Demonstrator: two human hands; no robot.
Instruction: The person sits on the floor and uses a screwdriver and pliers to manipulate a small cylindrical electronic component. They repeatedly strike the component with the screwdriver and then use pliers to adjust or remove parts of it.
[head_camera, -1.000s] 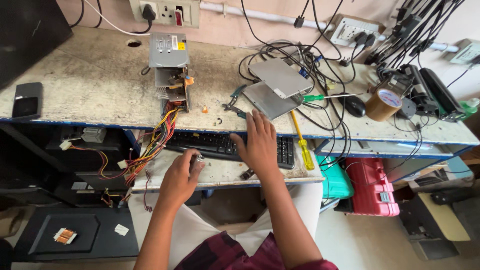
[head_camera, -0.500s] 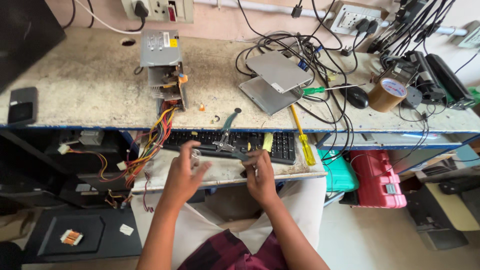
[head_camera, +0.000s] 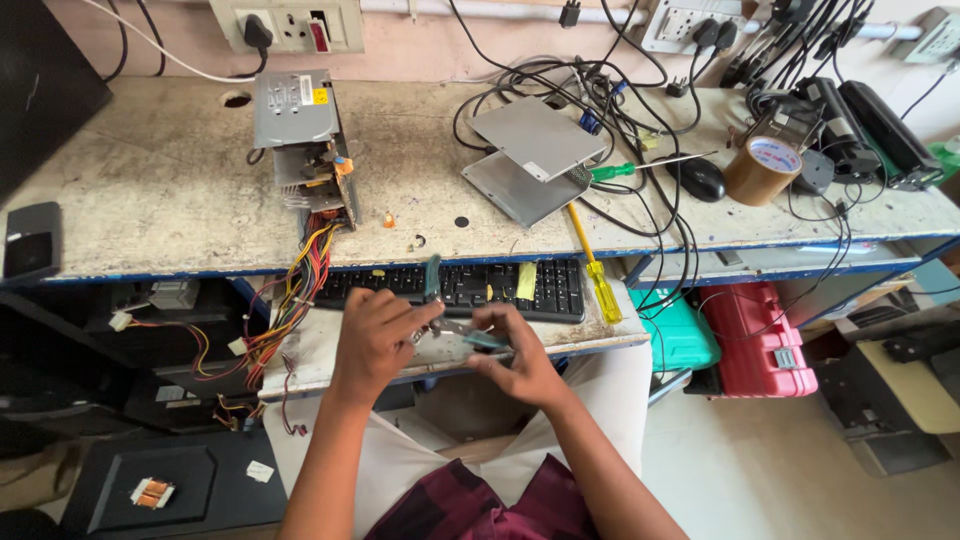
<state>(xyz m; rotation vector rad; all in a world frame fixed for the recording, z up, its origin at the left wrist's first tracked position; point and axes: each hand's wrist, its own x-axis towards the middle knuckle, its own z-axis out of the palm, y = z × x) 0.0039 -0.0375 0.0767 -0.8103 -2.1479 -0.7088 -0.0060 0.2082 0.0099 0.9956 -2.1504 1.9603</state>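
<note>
Both my hands meet over the pull-out shelf in front of the black keyboard (head_camera: 480, 287). A pair of pliers (head_camera: 447, 324) with teal handles lies between them. My right hand (head_camera: 520, 360) grips the lower teal handle from the right. My left hand (head_camera: 375, 338) pinches the pliers near their metal middle from the left. The other teal handle sticks up over the keyboard. Whether my left fingers also hold some small part is hidden.
On the bench stand an opened metal power supply (head_camera: 300, 135) with coloured wires (head_camera: 285, 310) hanging down, two grey flat drives (head_camera: 535, 155), a yellow screwdriver (head_camera: 597, 270), a green screwdriver (head_camera: 640, 166), a mouse (head_camera: 700, 180), a tape roll (head_camera: 762, 170) and tangled cables. A red case (head_camera: 757, 340) sits below right.
My right hand reached onto the bench, took the pliers and brought them down to the shelf. My left hand came over to meet them.
</note>
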